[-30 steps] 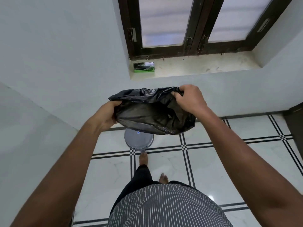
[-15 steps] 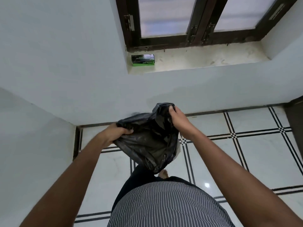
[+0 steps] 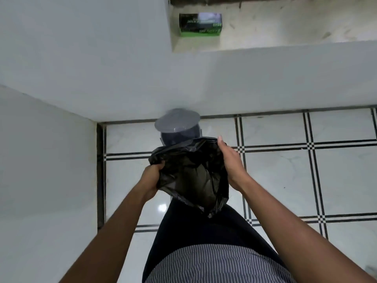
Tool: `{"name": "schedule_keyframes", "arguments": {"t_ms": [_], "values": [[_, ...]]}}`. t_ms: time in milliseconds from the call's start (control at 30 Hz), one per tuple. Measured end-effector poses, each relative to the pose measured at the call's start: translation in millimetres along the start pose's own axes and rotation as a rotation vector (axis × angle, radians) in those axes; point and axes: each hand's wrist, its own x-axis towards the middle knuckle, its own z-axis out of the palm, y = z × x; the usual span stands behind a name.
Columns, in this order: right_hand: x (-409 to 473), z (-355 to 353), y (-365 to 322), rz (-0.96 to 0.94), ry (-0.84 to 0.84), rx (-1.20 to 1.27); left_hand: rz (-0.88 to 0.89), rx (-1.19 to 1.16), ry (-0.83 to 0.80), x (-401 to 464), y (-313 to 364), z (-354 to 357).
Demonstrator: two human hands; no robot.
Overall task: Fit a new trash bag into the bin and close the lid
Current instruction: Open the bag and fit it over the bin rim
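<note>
A black trash bag [image 3: 193,176] hangs open between my hands, low over the floor. My left hand [image 3: 152,178] grips its left rim with curled fingers. My right hand [image 3: 230,162] holds the right rim, fingers stretched along the plastic with the thumb hidden behind it. Just beyond the bag stands a small round grey bin [image 3: 179,137] against the wall. Its grey lid [image 3: 176,120] is tipped up and open. The bag's mouth sits right in front of the bin's opening and hides most of it.
A green and black box [image 3: 201,24] lies on the window sill above. White walls meet in a corner to the left. The white tiled floor [image 3: 295,176] with black lines stretches to the right. My dark-trousered leg stands below the bag.
The bag has come down from chest height to just in front of the bin. The bin's lid now stands open. The view has tilted down.
</note>
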Motion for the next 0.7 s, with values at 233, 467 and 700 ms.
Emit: {"name": "schedule_keyframes", "arguments": {"t_ms": [233,467,700], "values": [[75,31,12,0.089,0.095,0.067,0.056,-0.159,0.089,52,11,-2],[153,54,29,0.103,0.112,0.067,0.106,-0.209,0.085,123,19,-12],[249,61,58,0.166,0.139,0.075,0.066,-0.179,0.139,225,13,-11]]}}
